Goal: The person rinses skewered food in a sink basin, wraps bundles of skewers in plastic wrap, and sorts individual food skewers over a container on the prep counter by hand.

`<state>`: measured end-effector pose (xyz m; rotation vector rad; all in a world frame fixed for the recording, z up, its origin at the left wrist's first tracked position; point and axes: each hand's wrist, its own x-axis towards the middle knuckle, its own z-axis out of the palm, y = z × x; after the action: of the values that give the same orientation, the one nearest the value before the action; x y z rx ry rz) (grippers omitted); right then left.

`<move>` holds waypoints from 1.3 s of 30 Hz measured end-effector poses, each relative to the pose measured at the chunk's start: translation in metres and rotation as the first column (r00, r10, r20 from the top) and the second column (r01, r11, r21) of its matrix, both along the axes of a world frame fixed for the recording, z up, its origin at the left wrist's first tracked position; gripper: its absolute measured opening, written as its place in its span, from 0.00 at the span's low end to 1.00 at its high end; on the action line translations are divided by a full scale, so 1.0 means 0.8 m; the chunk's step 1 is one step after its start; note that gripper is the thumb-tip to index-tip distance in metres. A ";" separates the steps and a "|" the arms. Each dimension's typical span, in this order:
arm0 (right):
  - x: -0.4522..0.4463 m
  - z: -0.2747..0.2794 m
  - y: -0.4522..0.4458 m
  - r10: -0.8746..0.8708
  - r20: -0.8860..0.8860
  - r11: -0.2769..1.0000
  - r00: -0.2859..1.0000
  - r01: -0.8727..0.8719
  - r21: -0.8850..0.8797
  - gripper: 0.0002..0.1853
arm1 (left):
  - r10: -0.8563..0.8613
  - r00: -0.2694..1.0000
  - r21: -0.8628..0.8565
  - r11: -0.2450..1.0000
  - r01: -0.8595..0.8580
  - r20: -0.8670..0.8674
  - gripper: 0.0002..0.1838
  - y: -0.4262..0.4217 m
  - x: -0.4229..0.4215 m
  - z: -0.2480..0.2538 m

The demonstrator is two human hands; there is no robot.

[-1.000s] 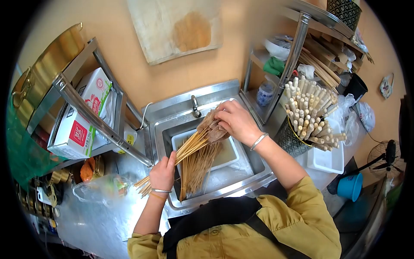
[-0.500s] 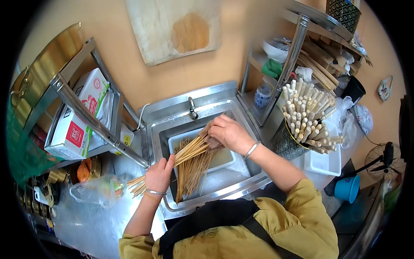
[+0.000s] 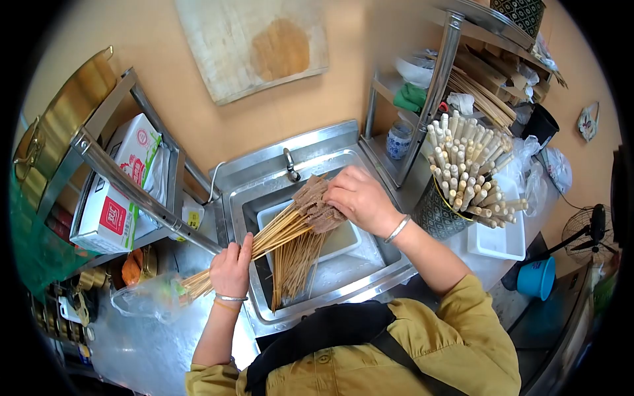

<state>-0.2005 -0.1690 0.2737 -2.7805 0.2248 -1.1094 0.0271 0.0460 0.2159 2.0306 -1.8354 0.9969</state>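
Observation:
Wrapped around a bundle of thin wooden skewers [image 3: 281, 231] is my left hand [image 3: 231, 267], closed, with the bare ends sticking out to its left. At the upper right end the skewers carry flat, brownish-grey food pieces [image 3: 310, 201]; their exact kind is unclear. My right hand [image 3: 360, 200] has its fingers closed on the edge of these pieces. Below the bundle, more skewers [image 3: 294, 270] lie across a white tray [image 3: 354, 244] in the metal sink [image 3: 330, 300]. Liquid shows in the tray.
A faucet [image 3: 290, 165] stands at the sink's back. To the right, a patterned bucket [image 3: 439, 214] holds many thick pale sticks [image 3: 469, 165], near a white bin [image 3: 498, 241]. A metal rack with boxes [image 3: 109, 211] stands left, above a plastic bag [image 3: 148, 300] on the counter.
The bundle and my left hand have moved slightly left. My right hand has shifted a little right and down, and more of the brownish food pieces shows.

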 end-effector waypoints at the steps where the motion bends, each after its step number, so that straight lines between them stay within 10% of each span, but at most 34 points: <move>1: 0.000 0.000 0.002 -0.001 0.021 1.000 1.000 0.001 -0.012 0.09 | -0.004 1.000 -0.017 1.000 0.004 0.002 0.23 0.000 0.000 0.001; 5: -0.024 0.014 -0.006 -0.114 0.153 0.985 0.982 0.093 0.143 0.10 | -0.029 1.000 -0.070 0.997 0.029 -0.001 0.23 0.007 0.003 0.007; 7: -0.031 0.008 -0.018 -0.155 0.315 0.746 0.936 -0.098 0.659 0.12 | -0.069 0.998 -0.142 0.987 0.070 0.012 0.24 0.012 0.007 0.007; 9: -0.029 -0.009 -0.025 -0.140 0.286 0.627 0.948 -0.138 0.766 0.15 | -0.072 0.997 -0.122 0.990 0.071 -0.003 0.24 0.011 0.004 0.007; 12: -0.015 -0.039 -0.019 -0.060 0.289 0.414 0.956 -0.239 0.878 0.18 | 0.001 0.914 0.075 0.997 0.032 -0.405 0.21 0.000 -0.008 -0.003; 15: -0.006 -0.060 -0.012 -0.277 0.375 0.413 0.885 -0.243 0.878 0.17 | 0.114 0.607 0.248 0.959 0.140 -0.786 0.15 -0.011 0.008 -0.042; 17: 0.004 -0.093 -0.003 -0.300 0.334 0.354 0.894 -0.221 0.909 0.15 | -0.129 0.148 -0.076 0.945 0.317 -0.981 0.15 -0.025 -0.002 -0.061; 19: 0.017 -0.121 0.021 -0.131 0.183 0.231 0.974 -0.150 0.961 0.14 | 0.061 -0.387 -0.069 0.948 0.312 -0.920 0.13 -0.036 -0.021 -0.041; 26: 0.053 -0.152 0.097 0.422 0.355 -0.053 0.834 -0.368 0.928 0.30 | -0.194 -0.643 -0.419 0.882 0.216 -0.741 0.08 -0.115 -0.075 -0.023; 30: 0.058 -0.178 0.085 0.308 0.440 0.170 0.844 -0.504 0.847 0.30 | -0.260 -0.701 -0.474 0.871 0.127 -0.665 0.09 -0.137 -0.097 -0.020; 35: 0.035 -0.184 0.083 0.359 0.124 -0.081 0.925 -0.102 0.992 0.23 | -0.159 -0.703 -0.401 0.895 0.193 -0.693 0.08 -0.150 -0.109 -0.031; 37: 0.029 -0.194 0.077 -0.081 0.046 0.557 0.996 0.007 0.830 0.18 | -0.250 -0.686 -0.350 0.937 0.007 -0.683 0.08 -0.165 -0.129 -0.025; 39: 0.015 -0.171 0.072 -0.090 -0.115 0.649 0.989 0.146 0.747 0.20 | -0.388 -0.643 -0.374 0.912 -0.167 -0.660 0.10 -0.179 -0.129 -0.046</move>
<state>-0.1886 -0.1113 0.1368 -2.0484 0.7091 -0.6942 -0.0760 -0.0976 0.1795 1.0249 -0.4114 -0.8825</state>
